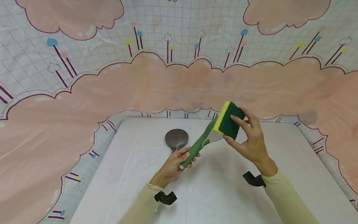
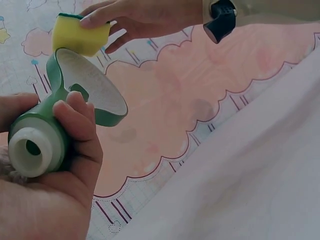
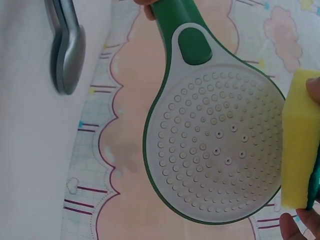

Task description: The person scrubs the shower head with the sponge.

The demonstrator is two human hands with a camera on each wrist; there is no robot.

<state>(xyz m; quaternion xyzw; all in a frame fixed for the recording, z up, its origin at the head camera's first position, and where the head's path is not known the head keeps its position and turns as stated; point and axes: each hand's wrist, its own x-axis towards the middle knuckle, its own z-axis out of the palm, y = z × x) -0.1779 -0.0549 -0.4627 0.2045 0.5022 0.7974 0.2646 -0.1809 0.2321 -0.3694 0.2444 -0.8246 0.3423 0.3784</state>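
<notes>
In the head view, the left hand [image 1: 173, 163] grips a green shower head [image 1: 202, 139] by its near end, tilted above the white table [image 1: 212, 194]. The right hand [image 1: 253, 141] pinches a sponge [image 1: 232, 121] by its edges, yellow side facing the shower head. A grey thing with a round head [image 1: 176, 138] lies on the table beyond the left hand.

In the left wrist view, the curled left fingers wrap the shower head; with the grip so far from the wide end, a hard push there could twist it.

In the right wrist view, the sponge overlaps the nozzle face's right edge; contact is unclear. Uneven pressure could slip the sponge from its light pinch.
</notes>
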